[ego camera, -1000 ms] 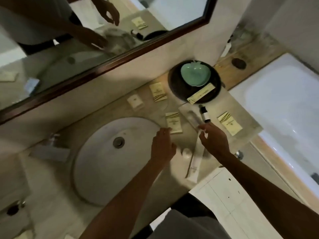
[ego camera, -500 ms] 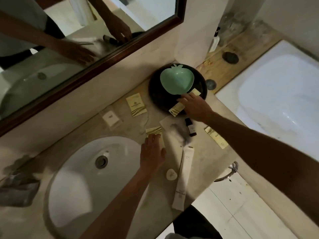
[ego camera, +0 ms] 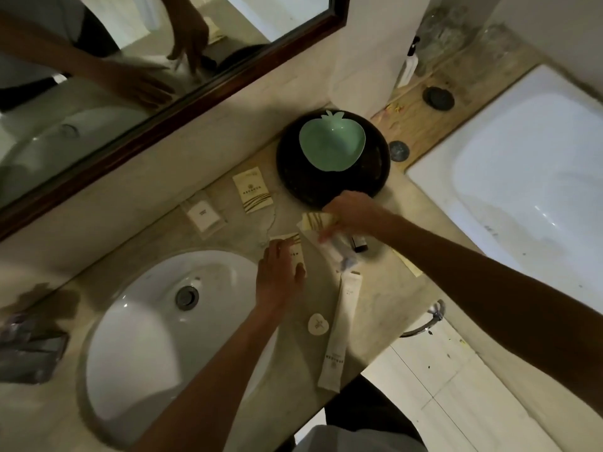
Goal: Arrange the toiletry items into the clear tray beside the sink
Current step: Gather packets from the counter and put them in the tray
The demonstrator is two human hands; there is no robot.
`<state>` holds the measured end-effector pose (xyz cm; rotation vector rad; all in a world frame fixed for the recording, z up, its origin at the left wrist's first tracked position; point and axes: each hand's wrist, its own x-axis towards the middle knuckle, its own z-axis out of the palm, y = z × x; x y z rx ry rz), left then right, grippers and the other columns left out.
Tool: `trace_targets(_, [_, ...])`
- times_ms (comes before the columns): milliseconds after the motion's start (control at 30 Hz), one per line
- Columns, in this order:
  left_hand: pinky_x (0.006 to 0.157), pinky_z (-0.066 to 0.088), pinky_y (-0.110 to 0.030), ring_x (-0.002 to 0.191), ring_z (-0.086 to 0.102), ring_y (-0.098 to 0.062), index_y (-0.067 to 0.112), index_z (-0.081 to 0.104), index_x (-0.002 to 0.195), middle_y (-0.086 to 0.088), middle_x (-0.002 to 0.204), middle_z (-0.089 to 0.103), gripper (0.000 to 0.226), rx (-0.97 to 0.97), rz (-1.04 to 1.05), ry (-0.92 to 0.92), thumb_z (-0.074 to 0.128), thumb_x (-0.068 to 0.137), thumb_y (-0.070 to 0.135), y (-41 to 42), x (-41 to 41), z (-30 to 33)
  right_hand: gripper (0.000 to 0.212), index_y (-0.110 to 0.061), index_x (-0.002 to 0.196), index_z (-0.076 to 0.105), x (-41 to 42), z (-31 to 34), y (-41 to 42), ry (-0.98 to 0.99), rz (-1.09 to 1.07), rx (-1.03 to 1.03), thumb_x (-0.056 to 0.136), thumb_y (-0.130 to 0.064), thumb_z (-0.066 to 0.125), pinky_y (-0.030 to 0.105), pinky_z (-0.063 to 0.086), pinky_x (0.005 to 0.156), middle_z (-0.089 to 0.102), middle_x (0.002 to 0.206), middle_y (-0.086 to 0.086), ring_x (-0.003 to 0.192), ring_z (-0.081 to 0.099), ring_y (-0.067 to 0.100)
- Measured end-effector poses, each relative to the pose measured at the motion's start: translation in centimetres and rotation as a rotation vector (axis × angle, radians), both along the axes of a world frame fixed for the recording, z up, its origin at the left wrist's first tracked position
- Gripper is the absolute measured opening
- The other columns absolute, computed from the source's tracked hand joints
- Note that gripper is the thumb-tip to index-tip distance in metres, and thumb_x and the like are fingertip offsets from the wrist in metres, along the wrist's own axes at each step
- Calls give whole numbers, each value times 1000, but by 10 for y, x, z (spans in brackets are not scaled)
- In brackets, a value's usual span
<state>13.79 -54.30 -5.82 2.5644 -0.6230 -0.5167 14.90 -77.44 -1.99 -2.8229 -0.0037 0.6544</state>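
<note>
My right hand pinches a long cream packet, held low just past the near rim of the black plate and over the blurred clear tray. A small dark bottle stands beside that tray. My left hand lies flat, fingers apart, on a cream sachet by the sink. Loose on the counter are another cream sachet, a small wrapped soap, a long white tube box, a white heart-shaped piece and a sachet half hidden under my right forearm.
A green apple-shaped dish sits on the black plate. A bathtub lies to the right past the counter's edge. The mirror runs along the back wall. A dark crumpled bundle lies left of the sink.
My right hand went from the bottle to the black plate, took the long cream packet off it and brought it toward the clear tray. My left hand stayed on its sachet.
</note>
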Motion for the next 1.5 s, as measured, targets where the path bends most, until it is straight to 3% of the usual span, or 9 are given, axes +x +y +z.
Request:
trace_targets(100, [91,50,-44,119,47,-28,15,36,138,-8,133,42,65,-29,132,27,67,81,22,4,3,-1,80,-26,136,50,-4,-6,-7,-35,-148,70,72,-71,66,37,47,88,57,126,-1,113,55,21])
trace_targets(200, [92,48,-43,118,45,-26,17,35,137,-6,132,42,69,-24,132,5,68,77,20,8,7,-1,64,-23,135,51,-16,2,-35,-238,-346,83,82,-59,63,41,50,84,56,124,2,109,58,23])
trace_targets(567, [97,44,-41,124,43,-25,16,36,140,-6,138,42,71,12,-43,-52,69,77,22,-16,2,-5,50,-25,122,59,-63,-42,5,-220,-23,-84,84,-58,59,38,38,86,58,118,2,107,48,23])
trace_targets(767, [96,43,-38,119,44,-24,12,43,133,-8,131,45,56,-141,44,-95,63,80,11,-13,0,-3,54,-24,126,60,-90,-24,-19,-426,-188,17,78,-47,72,39,35,87,60,122,3,109,45,24])
trace_targets(933, [79,48,-33,101,54,-20,11,46,130,-8,117,54,43,-147,49,-61,54,87,13,-32,-5,-3,51,-32,125,60,-171,-33,-37,-320,-242,102,79,-50,71,39,31,93,59,118,-1,110,48,24])
trace_targets(1067, [68,52,-33,91,61,-21,9,20,146,-10,117,58,83,-34,250,143,55,87,56,-70,-17,-1,56,-35,126,58,-202,-56,-11,-179,-220,38,74,-47,77,49,41,99,60,121,-3,116,52,25])
trace_targets(1200, [83,50,-38,116,50,-29,6,-4,150,-18,139,39,117,101,274,184,75,74,47,-101,-24,-2,56,-30,127,58,-210,-67,4,-200,-289,75,75,-37,78,49,34,106,60,124,2,122,52,27])
trace_targets(1300, [85,53,-40,113,53,-28,10,3,150,-17,135,44,106,102,370,246,76,76,31,-108,-18,-4,53,-22,124,62,-214,-63,9,-317,-334,91,74,-26,80,49,26,111,61,122,6,121,52,28])
trace_targets(1500, [75,48,-33,92,52,-16,12,49,123,-4,114,53,50,-90,333,263,71,79,23,-78,-5,-3,51,-18,124,63,-200,-46,21,-448,-346,133,75,-19,79,54,25,112,62,119,9,118,55,30])
